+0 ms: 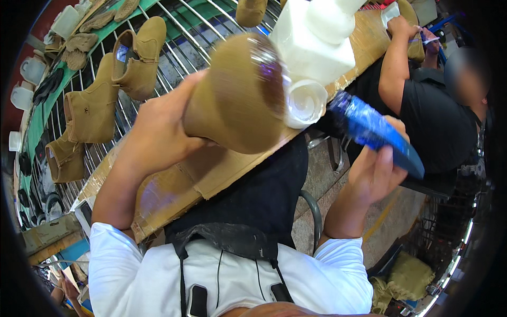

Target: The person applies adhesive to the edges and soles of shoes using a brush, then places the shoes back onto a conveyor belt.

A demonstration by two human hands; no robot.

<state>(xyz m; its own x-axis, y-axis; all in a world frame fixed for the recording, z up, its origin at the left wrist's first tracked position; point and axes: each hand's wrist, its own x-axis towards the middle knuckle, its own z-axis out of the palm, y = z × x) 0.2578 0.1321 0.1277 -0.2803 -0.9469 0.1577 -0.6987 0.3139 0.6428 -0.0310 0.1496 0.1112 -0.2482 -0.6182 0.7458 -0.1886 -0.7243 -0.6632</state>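
Observation:
My left hand [161, 129] is closed around a tan boot [232, 100], slightly blurred, held above the cardboard-covered bench edge. A glossy, wet-looking brown patch runs along the boot's right side. In my right hand [376, 171], fingers pinch a blue brush-like tool [369, 124], its dark tip pointing up and left. Shiny clear wrapping covers part of the tool. Between the two hands sits a small white cup [306, 103] with whitish stuff inside. The tool's tip is close to the cup, apart from the boot. Behind the cup stands a white plastic bottle [317, 45].
Several tan boots [91, 113] stand on the metal rack [185, 24] at left. Cardboard [179, 185] lines the bench edge. White containers [33, 70] line the far left. A co-worker in black [433, 116] sits at right, an arm reaching to the bench. A chair [314, 211] stands beside me.

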